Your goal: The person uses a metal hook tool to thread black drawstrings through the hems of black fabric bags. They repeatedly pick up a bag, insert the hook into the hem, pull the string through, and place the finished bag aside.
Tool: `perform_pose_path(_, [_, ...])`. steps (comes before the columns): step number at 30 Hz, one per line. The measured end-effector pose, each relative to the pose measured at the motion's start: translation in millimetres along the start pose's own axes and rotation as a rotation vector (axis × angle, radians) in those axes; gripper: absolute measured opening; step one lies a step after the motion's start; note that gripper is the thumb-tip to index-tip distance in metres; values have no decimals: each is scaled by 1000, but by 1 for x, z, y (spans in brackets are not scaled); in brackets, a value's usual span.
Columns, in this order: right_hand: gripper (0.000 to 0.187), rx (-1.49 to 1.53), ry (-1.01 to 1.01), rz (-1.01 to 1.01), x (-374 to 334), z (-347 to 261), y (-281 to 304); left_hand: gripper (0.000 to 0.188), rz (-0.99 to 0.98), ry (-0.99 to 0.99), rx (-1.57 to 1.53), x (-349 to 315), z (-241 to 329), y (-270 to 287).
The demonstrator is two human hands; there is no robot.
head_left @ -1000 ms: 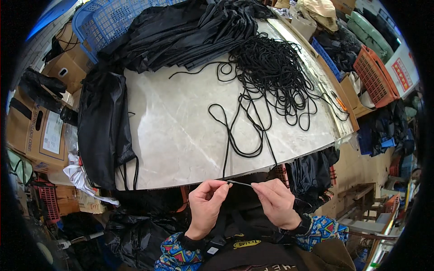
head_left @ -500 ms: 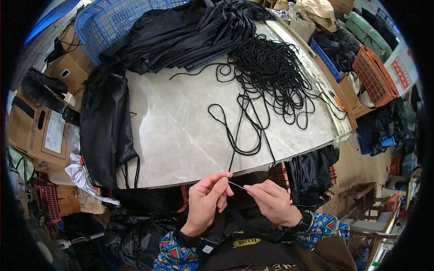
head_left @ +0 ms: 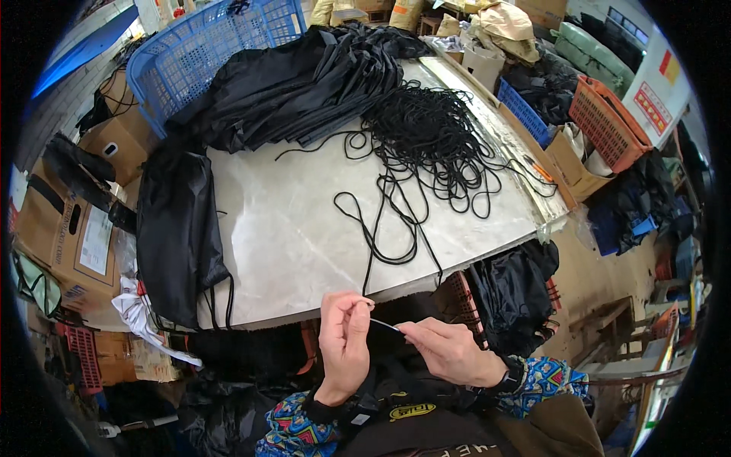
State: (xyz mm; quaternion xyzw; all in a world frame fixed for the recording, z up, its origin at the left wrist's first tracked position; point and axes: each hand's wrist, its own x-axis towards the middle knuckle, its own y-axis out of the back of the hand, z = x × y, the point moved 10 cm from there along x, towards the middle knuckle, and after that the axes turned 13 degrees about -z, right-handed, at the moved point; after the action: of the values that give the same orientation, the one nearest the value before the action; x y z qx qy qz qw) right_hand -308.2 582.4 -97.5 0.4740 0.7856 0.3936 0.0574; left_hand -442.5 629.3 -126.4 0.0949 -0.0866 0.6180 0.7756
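Pale and marbled, the tabletop is partly covered by black fabric, beside which black cord is heaped; just off the near edge, one strand is pinched by the left hand; by the right hand, a thin greyish piece is gripped between both.

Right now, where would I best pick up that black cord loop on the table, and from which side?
Probably pinch its rounded left bend, coming from the left over bare tabletop: that bend lies flat with no strand crossing it, while strands to its right overlap toward the tangled pile.
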Motion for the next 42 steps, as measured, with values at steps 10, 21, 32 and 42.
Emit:
perform_pose_path(10, [36, -37, 372, -310, -40, -57, -19, 22, 564, -52, -248, 31, -7, 138])
perform_pose_path(21, [10, 400, 597, -308, 67, -78, 7, 22, -542, 251, 416, 93, -130, -66])
perform_pose_path(32, [9, 536, -488, -162, 55, 120, 50, 44, 29, -375, 1734, 387, -66, 177])
perform_pose_path(42, [5, 547, -679, -194, 72, 175, 11, 27, -184, -46, 1257, 433, -149, 81])
